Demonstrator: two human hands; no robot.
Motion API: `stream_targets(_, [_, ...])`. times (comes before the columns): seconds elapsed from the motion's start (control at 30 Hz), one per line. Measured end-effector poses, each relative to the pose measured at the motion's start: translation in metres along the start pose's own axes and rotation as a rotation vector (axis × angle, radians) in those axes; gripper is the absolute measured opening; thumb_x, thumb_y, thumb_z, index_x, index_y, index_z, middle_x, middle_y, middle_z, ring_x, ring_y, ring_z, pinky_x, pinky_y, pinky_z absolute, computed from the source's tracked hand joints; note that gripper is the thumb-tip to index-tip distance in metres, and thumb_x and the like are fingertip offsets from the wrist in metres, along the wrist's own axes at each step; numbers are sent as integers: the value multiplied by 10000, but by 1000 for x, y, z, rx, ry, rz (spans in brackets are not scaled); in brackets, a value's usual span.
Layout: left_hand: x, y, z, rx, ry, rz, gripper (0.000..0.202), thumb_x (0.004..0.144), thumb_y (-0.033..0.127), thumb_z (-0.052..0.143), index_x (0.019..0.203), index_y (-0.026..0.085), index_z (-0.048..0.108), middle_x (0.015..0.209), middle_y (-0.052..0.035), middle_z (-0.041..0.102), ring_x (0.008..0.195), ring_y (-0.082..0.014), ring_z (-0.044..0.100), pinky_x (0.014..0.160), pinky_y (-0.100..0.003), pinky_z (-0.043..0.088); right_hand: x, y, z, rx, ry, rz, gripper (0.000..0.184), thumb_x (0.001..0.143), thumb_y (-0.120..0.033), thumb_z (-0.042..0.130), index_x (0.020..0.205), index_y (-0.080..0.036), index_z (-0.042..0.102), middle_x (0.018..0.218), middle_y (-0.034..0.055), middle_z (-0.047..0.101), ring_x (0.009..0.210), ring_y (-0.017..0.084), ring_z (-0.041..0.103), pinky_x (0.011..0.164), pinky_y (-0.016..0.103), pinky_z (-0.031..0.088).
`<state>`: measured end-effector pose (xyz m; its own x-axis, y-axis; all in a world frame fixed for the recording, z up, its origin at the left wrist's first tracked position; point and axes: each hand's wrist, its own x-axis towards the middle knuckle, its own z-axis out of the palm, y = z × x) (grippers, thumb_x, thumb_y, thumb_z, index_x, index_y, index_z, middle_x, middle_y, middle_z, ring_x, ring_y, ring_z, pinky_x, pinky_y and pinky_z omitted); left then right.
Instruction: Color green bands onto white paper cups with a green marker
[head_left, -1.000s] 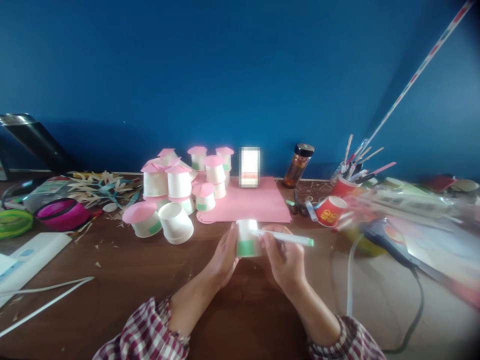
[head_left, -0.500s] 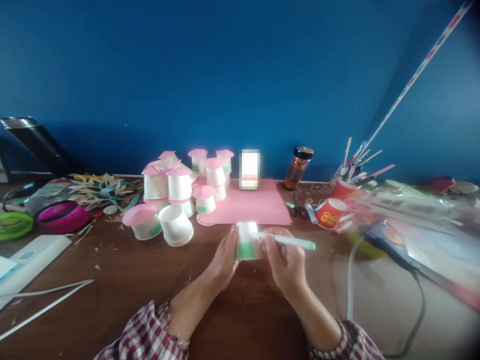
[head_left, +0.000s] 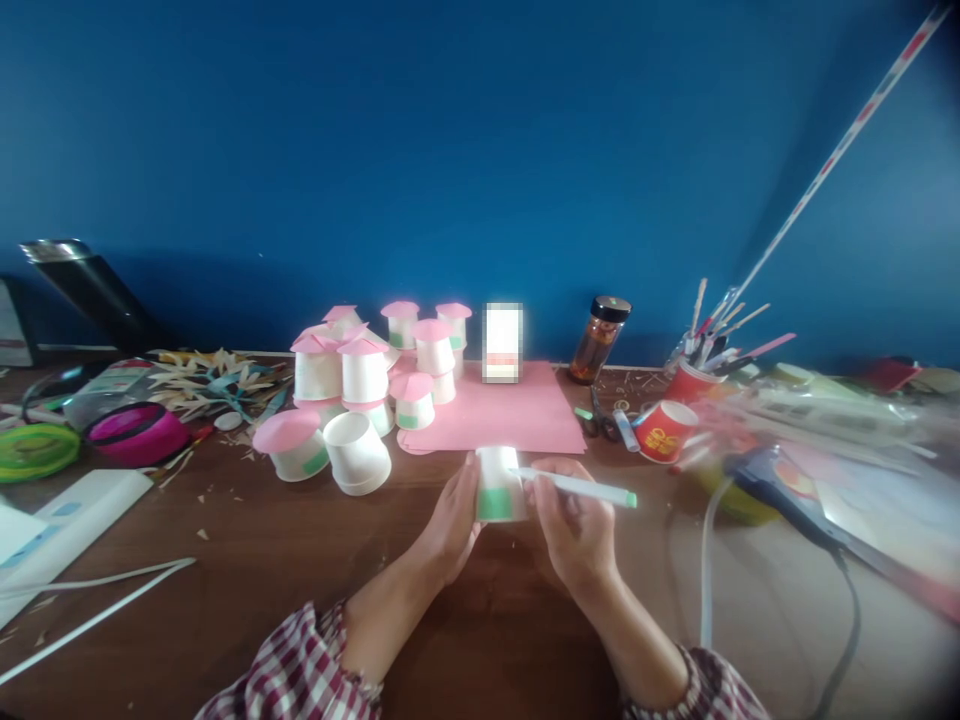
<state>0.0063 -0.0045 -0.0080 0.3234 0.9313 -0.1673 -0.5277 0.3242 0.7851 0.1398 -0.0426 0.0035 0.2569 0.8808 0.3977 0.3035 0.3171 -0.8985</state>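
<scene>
In front of me a white paper cup [head_left: 496,478] stands upside down, with a green patch near its lower edge. Around its left side is my left hand [head_left: 454,520], fingers pressed along the wall. My right hand [head_left: 576,520] grips a white felt-tip pen [head_left: 585,487] with a green end, held nearly level. The pen's tip meets or almost meets the cup's upper right side. To the left sit two stacked white cups [head_left: 358,453] and a cup with a pink paper roof [head_left: 289,432].
Several pink-roofed cups [head_left: 364,375] stand behind on the left, beside pink paper sheets [head_left: 510,410]. Rightward are a dark-lidded jar [head_left: 600,340], scissors [head_left: 598,418], a red paper cup [head_left: 665,432] and a glue gun [head_left: 784,495] with its cord. A power strip [head_left: 82,515] lies at left.
The whole view has shifted slightly, so everything appears a little further right. Both hands keep their hold on the cup and pen, and the pen's tip stays at about the same spot.
</scene>
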Motion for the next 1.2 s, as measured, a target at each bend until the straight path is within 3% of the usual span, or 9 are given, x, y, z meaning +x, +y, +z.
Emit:
stream_targets(0.3, [0, -1, 0, -3, 20, 14, 439, 806, 540, 554, 1031, 167, 613, 957, -71, 652, 934, -199, 567, 833, -301, 430, 1, -3, 1, 43, 16, -18, 203, 860, -329, 576, 980, -168, 604, 762, 53, 670, 612, 152, 638, 553, 245, 532])
stream_targets(0.7, [1, 0, 0, -10, -19, 35, 434, 831, 542, 519, 984, 153, 638, 922, -69, 665, 887, -185, 586, 805, -291, 440, 0, 2, 1, -11, 12, -17, 164, 871, -325, 562, 914, -172, 601, 673, 20, 645, 543, 130, 593, 489, 212, 483])
stream_targets(1.2, [-1, 0, 0, 11, -46, 47, 474, 840, 553, 492, 1061, 154, 620, 1029, -105, 653, 1032, -231, 558, 898, -339, 433, 2, -2, 0, -85, -15, -88, 141, 889, -286, 537, 936, -179, 618, 685, 14, 661, 571, 132, 630, 519, 200, 506])
